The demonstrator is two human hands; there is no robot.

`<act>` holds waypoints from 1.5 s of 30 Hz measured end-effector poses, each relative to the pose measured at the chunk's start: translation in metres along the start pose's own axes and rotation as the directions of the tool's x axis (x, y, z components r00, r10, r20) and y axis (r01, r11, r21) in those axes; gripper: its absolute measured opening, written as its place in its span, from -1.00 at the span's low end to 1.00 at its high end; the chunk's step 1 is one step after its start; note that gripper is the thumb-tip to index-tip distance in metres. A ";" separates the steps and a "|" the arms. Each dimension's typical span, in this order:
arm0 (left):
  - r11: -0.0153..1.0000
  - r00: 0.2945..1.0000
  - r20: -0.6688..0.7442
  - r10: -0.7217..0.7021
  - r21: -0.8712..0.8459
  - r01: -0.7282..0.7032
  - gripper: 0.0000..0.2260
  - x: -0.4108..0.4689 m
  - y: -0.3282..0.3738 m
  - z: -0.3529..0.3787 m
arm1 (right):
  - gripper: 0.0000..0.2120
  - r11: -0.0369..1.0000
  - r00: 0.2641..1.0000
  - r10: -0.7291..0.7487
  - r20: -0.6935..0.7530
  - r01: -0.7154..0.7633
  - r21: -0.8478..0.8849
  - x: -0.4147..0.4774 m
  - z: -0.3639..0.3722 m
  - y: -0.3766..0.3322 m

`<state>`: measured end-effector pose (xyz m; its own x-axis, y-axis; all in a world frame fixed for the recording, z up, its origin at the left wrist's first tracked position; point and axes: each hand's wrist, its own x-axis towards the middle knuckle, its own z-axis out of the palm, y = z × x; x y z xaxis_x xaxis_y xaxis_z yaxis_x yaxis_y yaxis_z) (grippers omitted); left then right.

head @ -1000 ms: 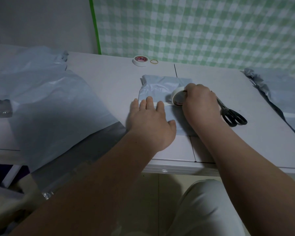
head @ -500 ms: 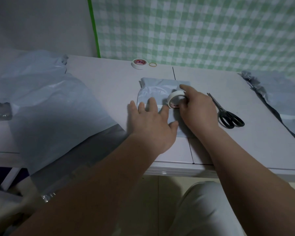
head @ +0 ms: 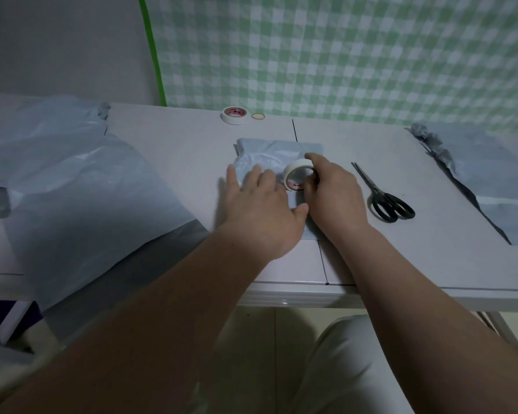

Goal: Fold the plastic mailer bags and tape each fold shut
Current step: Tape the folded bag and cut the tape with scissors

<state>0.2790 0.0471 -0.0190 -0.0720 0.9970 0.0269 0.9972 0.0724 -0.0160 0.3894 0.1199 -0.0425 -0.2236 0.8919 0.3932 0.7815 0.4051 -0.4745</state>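
Left hand (head: 260,210) slid farther up folded mailer (head: 269,150); right hand (head: 335,195) tipped tape roll (head: 296,176) more upright, core exposed.

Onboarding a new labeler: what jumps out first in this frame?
Two hands at centre: the left hand presses flat on a folded grey mailer bag, and the right hand grips a white tape roll on edge over it. Black scissors lie just to their right; a green checked cloth fills the back.
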 end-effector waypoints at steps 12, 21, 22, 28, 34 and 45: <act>0.998 0.996 0.088 0.010 -0.055 -0.006 -0.42 -0.001 0.003 0.012 | -0.67 0.981 0.998 -0.029 0.059 0.040 -0.192 0.005 -0.022 -0.007; 0.999 0.995 0.092 0.022 -0.025 -0.020 -0.43 -0.001 0.003 0.008 | -0.57 0.932 0.994 -0.041 0.100 0.074 -0.355 0.007 -0.039 0.002; 0.999 0.996 0.089 0.022 -0.026 -0.020 -0.43 -0.001 0.003 0.008 | -0.55 0.923 0.994 -0.045 0.102 0.080 -0.377 0.007 -0.039 0.003; 0.999 0.997 0.071 0.005 -0.032 -0.002 -0.43 -0.001 0.005 0.008 | -0.52 0.840 0.991 -0.077 0.109 0.124 -0.528 0.005 -0.044 0.001; 0.999 0.995 0.094 -0.031 0.014 0.030 -0.44 0.002 0.011 0.007 | -0.57 0.812 0.992 -0.106 0.068 0.126 -0.570 -0.002 -0.037 -0.003; 0.994 0.983 0.151 -0.107 0.011 0.106 -0.53 0.008 0.027 0.000 | -0.44 0.852 0.983 -0.157 -0.095 0.086 -0.517 -0.008 -0.022 0.004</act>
<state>0.3051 0.0571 -0.0196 -0.1798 0.9760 -0.1226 0.9837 0.1782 -0.0240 0.4065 0.1100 -0.0302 -0.2870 0.7939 0.5360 0.9475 0.3177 0.0368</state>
